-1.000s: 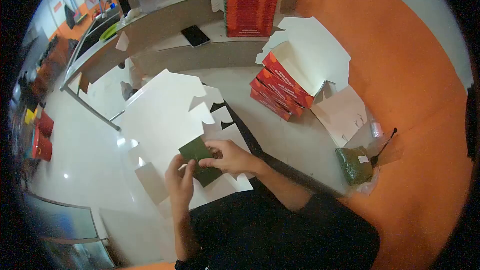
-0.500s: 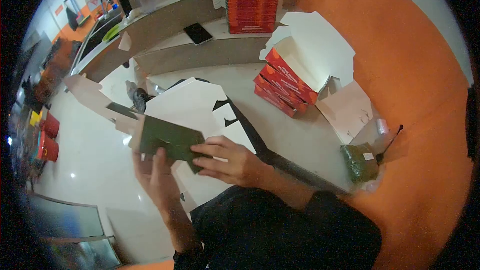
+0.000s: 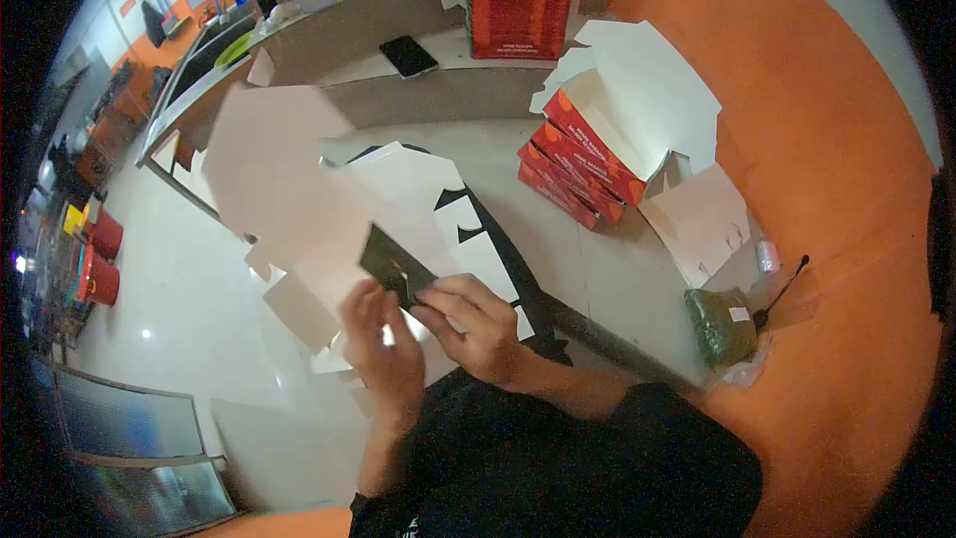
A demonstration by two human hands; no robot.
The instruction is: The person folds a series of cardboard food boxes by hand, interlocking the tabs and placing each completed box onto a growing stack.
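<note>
In front of me is a partly folded cardboard food box (image 3: 284,164), its pale inner side facing me and a dark green side panel (image 3: 386,257) showing near my hands. My left hand (image 3: 386,354) pinches the box near the lower end of that panel. Close beside it, my right hand (image 3: 470,324) grips the panel's right corner with bent fingers. The fingertips partly hide the corner and its flaps. Under the box, flat white cardboard blanks (image 3: 403,179) with cut slots lie across my lap.
On the right stands a stack of red boxes (image 3: 570,174), the top one open with a white inside. Past it lie a bag of green stuff (image 3: 722,327) and a black stick-like item (image 3: 785,291). A phone (image 3: 408,57) rests on the step beside red stacked cartons (image 3: 518,0).
The box has turned, so its large pale panel now faces me and less green shows. My left hand has moved right and closer to my right hand, at the panel's corner.
</note>
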